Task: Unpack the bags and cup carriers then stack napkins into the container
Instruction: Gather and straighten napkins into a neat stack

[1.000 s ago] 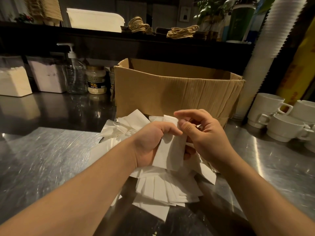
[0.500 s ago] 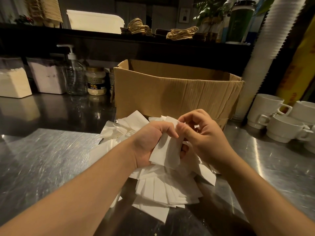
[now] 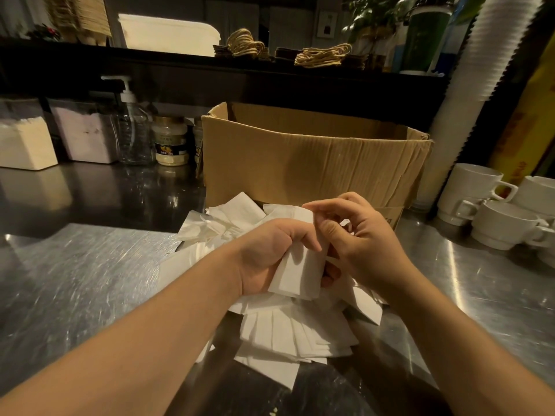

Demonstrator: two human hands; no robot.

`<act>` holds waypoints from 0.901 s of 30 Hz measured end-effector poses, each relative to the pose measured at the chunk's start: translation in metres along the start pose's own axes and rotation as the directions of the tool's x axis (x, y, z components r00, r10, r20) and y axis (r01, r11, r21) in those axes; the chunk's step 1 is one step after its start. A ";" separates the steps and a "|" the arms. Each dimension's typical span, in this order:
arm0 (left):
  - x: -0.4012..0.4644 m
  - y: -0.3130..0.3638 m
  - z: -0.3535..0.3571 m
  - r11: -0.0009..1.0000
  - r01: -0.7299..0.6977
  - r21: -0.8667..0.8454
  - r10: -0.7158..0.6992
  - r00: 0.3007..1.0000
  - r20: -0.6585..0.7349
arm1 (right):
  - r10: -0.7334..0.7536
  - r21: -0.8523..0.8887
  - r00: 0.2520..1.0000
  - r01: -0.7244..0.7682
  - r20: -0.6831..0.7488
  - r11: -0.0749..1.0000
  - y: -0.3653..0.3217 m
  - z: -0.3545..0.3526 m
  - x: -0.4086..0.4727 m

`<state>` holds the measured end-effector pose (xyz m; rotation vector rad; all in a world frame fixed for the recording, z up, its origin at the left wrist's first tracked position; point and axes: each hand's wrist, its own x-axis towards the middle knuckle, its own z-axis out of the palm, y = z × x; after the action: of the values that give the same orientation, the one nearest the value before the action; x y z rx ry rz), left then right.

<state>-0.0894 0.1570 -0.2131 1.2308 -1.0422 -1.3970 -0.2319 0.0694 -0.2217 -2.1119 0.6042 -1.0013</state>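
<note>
Since the earlier frames, both hands have dropped slightly toward the pile, and the right hand (image 3: 357,247) has drawn its forefinger in from a straighter reach to a curl over the top edge of the held napkins (image 3: 295,265). Nothing else on the counter (image 3: 75,280) has shifted.

Left hand (image 3: 270,259): fingers curled round a small bunch of folded napkins, thumb across the front, gripping it upright above the pile (image 3: 288,331). Right hand: forefinger and thumb close together at the upper right corner of the bunch, apparently pinching or squaring its edge; the exact contact is partly hidden by the fingers, so this is a judgement.

Location of task items:
- Loose napkins lie fanned and overlapping on the counter, directly under the hands and just in front of the box (image 3: 300,163).
- The box stands open; its contents cannot be seen from this angle.
- A white container (image 3: 168,34) sits on the rear shelf (image 3: 270,67), well apart from the hands. Two clear bins (image 3: 81,130) at the left already hold white stock. Which one is the target cannot be told.

Progress, as judged: unpacking seems at least partly done, since napkins are out on the counter. Gathering is under way, with only a small bunch collected. Most of the pile is still loose, and no napkins are seen going into a container yet. Remaining: square the rest, then stack them.
</note>
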 end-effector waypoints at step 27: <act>-0.003 0.013 -0.002 0.810 -0.047 -0.585 -0.112 0.966 -0.232 | -0.441 -0.577 0.881 0.451 0.168 0.681 0.010 0.001 -0.002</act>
<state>-0.0858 0.1578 -0.2002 0.9263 -0.3531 -1.3943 -0.2338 0.0649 -0.2306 -2.9450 0.4329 -1.1546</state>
